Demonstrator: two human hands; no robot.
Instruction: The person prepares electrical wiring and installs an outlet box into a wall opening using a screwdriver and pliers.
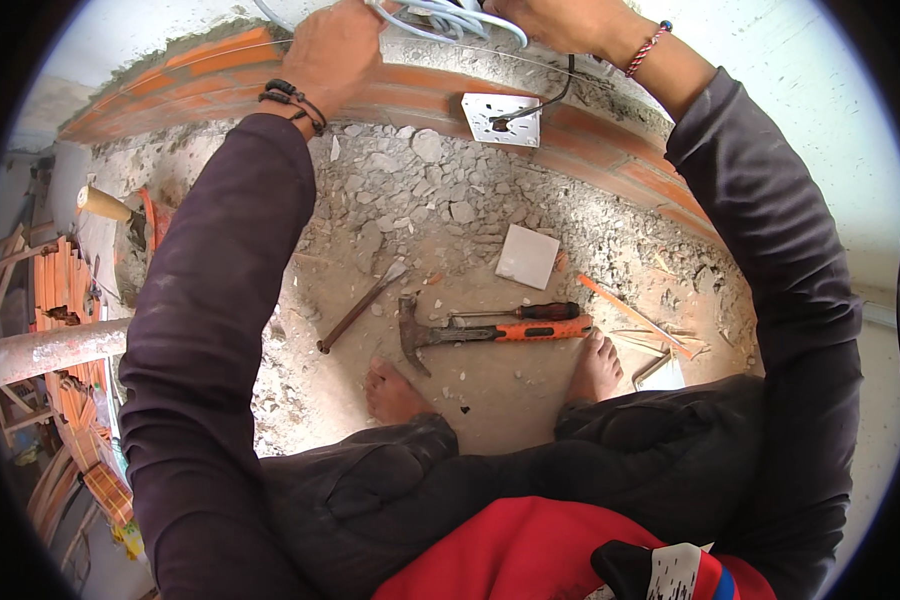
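At the top edge, my left hand (335, 55) has its fingers curled at a bundle of pale blue-grey cable (448, 20); the frame cuts off part of the grip. My right hand (570, 22) is at the other side of the loops, its fingers closed and bent by a dark piece; what they hold is partly out of view. Below the hands, a white square slotted plate (480, 125) hangs against the brick wall, with a black cord (570, 85) running to it. A thin string (220, 50) stretches across the bricks.
Broken rubble (410, 190) lies along the brick wall (600, 140). Between my bare feet are a hammer (510, 332), a screwdriver (550, 311) and a chisel (362, 305). A white tile-like square (528, 255) lies beyond them. Stacked timber (65, 290) and a pipe (55, 352) are at left.
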